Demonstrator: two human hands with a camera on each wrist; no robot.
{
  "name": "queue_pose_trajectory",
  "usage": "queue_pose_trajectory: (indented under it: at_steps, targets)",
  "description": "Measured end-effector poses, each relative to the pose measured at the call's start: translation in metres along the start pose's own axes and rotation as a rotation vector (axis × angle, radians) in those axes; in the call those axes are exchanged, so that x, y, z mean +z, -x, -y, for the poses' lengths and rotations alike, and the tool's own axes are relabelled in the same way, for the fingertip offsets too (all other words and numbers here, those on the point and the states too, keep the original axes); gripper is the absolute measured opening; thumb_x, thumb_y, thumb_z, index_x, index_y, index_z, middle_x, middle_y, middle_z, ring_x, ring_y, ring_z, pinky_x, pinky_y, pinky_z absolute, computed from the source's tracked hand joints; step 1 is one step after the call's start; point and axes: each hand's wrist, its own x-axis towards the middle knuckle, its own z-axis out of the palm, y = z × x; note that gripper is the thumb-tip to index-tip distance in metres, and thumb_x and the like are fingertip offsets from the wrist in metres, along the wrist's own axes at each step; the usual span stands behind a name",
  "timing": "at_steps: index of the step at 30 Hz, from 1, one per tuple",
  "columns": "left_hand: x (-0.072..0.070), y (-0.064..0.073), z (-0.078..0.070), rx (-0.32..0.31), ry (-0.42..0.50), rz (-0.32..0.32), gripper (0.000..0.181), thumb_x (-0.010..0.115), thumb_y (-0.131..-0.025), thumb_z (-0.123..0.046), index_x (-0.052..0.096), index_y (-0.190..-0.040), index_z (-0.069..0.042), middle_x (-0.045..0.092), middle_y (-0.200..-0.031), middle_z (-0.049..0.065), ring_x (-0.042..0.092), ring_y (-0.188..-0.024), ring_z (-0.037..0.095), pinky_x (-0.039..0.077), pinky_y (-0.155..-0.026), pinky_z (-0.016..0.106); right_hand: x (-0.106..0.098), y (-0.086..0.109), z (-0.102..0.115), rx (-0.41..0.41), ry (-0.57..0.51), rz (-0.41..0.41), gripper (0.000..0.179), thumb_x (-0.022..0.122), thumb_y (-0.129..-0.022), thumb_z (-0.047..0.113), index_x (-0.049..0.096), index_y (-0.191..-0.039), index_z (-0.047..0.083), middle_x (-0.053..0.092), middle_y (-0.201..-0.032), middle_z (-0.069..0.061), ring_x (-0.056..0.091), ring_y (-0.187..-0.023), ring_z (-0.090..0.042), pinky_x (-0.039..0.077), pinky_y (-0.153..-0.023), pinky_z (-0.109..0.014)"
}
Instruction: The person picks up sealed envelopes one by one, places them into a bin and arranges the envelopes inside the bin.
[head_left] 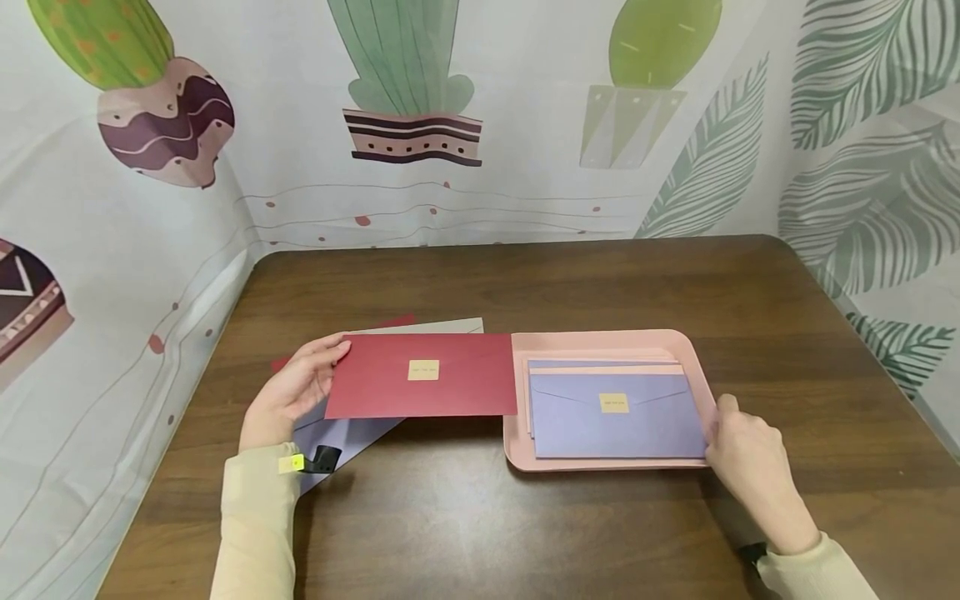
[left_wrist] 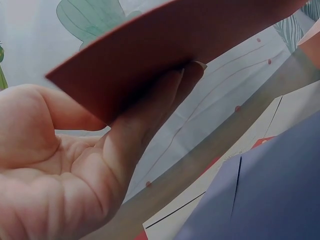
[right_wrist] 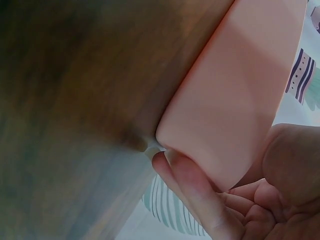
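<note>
My left hand holds a red envelope by its left end, thumb on one face and fingers on the other, as the left wrist view shows. The envelope is raised above the table, a small yellow label on it. Its right end meets the left edge of a pink tray. Inside the tray lies a purple envelope with a yellow label, on top of other pink and purple ones. My right hand grips the tray's right side, and in the right wrist view its fingers touch the tray wall.
Beneath the red envelope and left forearm, a loose pile holds a purple envelope, a cream envelope and a red one, partly hidden. The brown wooden table ends at a patterned cloth backdrop behind and to the sides.
</note>
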Motion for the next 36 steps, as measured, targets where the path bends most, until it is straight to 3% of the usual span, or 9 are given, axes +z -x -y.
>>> queue_pose_trajectory:
  at_steps: [12,19,29,36]
  targets:
    - [0.0055,-0.0055,0.0029,-0.014,-0.002,-0.052,0.03,0.026,-0.104,0.0,0.055,-0.106,-0.007,0.069,-0.09,0.0,0.07,-0.077,0.009,0.059,-0.067,0.024,-0.0005,-0.0003,0.0003,0.003,-0.001,0.005,0.013,0.054,-0.074,-0.005,0.041,-0.074,-0.004,0.048,-0.049,-0.021,0.049,-0.045,-0.046,0.037,-0.042,-0.056]
    - [0.0064,-0.0066,0.0048,-0.008,0.008,-0.006,0.033,0.024,-0.105,0.0,0.056,-0.113,-0.006,0.07,-0.093,0.002,0.07,-0.078,0.01,0.059,-0.067,0.025,-0.0012,-0.0013,-0.0006,0.011,-0.005,0.037,0.012,0.053,-0.074,-0.005,0.041,-0.075,-0.005,0.049,-0.05,-0.022,0.049,-0.046,-0.048,0.037,-0.043,-0.057]
    - [0.0082,-0.0067,0.0065,-0.001,0.022,-0.013,0.035,0.024,-0.104,0.0,0.057,-0.112,-0.006,0.07,-0.093,0.001,0.07,-0.078,0.01,0.059,-0.067,0.024,-0.0024,-0.0027,-0.0007,0.024,-0.007,0.063,0.012,0.053,-0.074,-0.005,0.041,-0.077,-0.005,0.05,-0.052,-0.023,0.05,-0.048,-0.05,0.038,-0.045,-0.058]
    - [0.0106,-0.0077,0.0066,0.004,0.03,-0.008,0.033,0.027,-0.104,0.0,0.058,-0.112,-0.007,0.069,-0.093,0.001,0.069,-0.078,0.01,0.059,-0.068,0.025,-0.0002,-0.001,-0.0009,0.006,-0.001,0.023,0.013,0.054,-0.073,-0.005,0.041,-0.076,-0.005,0.049,-0.05,-0.022,0.05,-0.046,-0.048,0.038,-0.043,-0.057]
